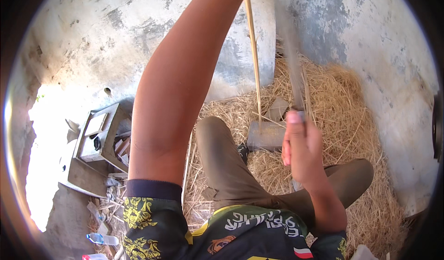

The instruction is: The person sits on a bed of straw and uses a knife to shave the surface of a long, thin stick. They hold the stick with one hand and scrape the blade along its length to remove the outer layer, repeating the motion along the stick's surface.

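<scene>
My right hand (303, 153) is closed round the handle of a long-bladed knife, its thumb lying along the top. The knife's blade (291, 56) points upward and is smeared by motion. My left arm (180, 75) reaches up past the top edge, so the hand itself is out of sight. A thin pale strip, apparently bamboo (254, 47), runs from beside that forearm down to a wooden block (266, 137). The strip's lower end rests at the block, between my bent legs. To the right of the strip stands the knife, apart from it.
Straw-like shavings (342, 98) cover the floor round my legs. A weathered wall (115, 33) rises ahead. At left stands a wooden cabinet (99, 135) with odds and ends inside, and a plastic bottle (102, 239) lies below it. Bright light enters through an opening at far left.
</scene>
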Action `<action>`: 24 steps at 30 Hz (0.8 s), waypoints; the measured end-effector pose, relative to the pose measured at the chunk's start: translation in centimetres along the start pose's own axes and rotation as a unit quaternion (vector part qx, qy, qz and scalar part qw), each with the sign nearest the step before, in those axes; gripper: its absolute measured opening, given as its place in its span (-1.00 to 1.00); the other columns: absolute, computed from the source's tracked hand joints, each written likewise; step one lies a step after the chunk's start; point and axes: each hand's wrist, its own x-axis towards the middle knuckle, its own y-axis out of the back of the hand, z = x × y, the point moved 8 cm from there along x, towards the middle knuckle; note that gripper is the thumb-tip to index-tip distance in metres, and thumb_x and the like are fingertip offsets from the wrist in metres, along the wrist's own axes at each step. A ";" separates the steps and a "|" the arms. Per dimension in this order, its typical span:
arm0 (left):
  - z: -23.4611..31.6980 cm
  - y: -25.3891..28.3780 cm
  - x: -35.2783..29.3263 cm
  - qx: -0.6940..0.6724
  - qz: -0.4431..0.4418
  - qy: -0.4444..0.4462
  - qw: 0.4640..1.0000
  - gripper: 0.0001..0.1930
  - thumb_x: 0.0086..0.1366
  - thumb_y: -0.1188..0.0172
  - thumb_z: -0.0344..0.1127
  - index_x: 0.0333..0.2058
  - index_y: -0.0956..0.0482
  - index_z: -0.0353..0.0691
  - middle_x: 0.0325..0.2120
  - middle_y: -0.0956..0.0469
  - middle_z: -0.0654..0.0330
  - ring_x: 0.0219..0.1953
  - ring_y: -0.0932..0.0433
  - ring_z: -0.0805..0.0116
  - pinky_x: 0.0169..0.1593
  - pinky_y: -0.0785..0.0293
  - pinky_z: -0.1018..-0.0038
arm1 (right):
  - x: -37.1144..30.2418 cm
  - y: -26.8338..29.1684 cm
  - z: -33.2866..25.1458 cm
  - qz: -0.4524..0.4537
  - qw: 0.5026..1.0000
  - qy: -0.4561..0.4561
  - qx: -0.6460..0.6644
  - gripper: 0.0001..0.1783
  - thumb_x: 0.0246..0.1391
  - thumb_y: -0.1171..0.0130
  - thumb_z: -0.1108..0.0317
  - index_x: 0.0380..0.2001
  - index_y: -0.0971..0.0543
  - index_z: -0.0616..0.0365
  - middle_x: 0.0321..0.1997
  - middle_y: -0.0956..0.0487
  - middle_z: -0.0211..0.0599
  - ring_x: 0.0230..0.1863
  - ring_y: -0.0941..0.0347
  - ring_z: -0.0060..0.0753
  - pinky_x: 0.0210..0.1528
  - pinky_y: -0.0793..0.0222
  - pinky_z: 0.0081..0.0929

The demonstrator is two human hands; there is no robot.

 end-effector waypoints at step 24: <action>-0.2 0.6 0.7 0.001 0.048 -0.109 0.993 -0.51 0.50 0.06 -0.15 -0.47 -0.57 -0.47 -0.56 -0.55 -0.22 -0.50 -0.50 -0.16 -0.29 -0.40 0.10 | 2.0 -2.8 9.6 -0.025 0.995 -0.094 0.032 -0.39 0.34 0.01 -0.20 -0.57 -0.32 0.09 -0.77 -0.29 -0.50 -0.86 -0.17 -0.65 -0.82 -0.11 -0.59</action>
